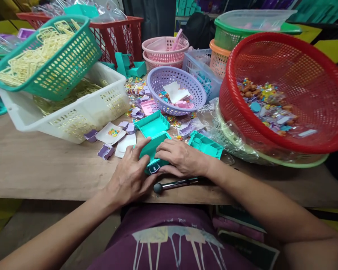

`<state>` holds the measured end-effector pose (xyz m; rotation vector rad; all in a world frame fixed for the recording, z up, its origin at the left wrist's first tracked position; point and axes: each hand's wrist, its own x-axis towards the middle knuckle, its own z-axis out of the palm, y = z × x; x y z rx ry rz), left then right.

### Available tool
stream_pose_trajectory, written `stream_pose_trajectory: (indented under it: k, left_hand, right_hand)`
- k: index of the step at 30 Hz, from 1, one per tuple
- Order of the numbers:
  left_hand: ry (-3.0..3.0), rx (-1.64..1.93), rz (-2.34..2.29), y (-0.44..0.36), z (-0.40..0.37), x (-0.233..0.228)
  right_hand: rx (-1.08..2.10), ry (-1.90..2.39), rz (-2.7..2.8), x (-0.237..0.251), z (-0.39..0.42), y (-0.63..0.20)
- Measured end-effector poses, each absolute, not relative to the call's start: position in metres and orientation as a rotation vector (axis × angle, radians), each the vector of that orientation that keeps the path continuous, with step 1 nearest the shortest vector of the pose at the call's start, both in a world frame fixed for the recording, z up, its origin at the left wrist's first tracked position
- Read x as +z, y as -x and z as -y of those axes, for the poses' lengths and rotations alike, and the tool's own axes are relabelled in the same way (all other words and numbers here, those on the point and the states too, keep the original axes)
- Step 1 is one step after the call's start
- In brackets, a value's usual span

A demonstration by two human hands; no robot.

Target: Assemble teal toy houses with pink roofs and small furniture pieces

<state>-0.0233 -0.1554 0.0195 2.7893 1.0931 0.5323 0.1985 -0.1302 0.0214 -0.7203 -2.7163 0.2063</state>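
Observation:
Both hands grip a turquoise plastic box (152, 148) near the table's front edge. My left hand (129, 170) has its fingers along the left side, thumb at the box's near end. My right hand (183, 157) curls over the right side, its fingertips reaching inside. A small dark and white piece sits on the near end, partly hidden by my thumbs. Just behind lies a turquoise tray-like part (153, 124), and to the right another turquoise part with compartments (205, 144). Below my right hand rests a black-and-silver rod with a rounded grey end (174, 185).
Small purple parts (106, 151) and white paper (109, 134) with colourful bits lie left. A purple basket (177, 90) stands behind. A white basket (73, 116) carries a tilted green basket (73, 71). At right, a large red basket (295, 112) leans above a pale green one.

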Motion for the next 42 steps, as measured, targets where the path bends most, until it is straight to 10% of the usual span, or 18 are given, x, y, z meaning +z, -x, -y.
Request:
stream_pose_trajectory:
  k: [33,42]
  left_hand:
    - [-2.829,0.540,-0.801,0.035,0.130,0.024]
    - [-2.543,0.376,-0.699,0.053,0.097,0.048]
  right_hand:
    - [-0.041,0.917,2.716,0.019,0.126,-0.187]
    - [0.446,0.882,2.670,0.048,0.108,-0.187]
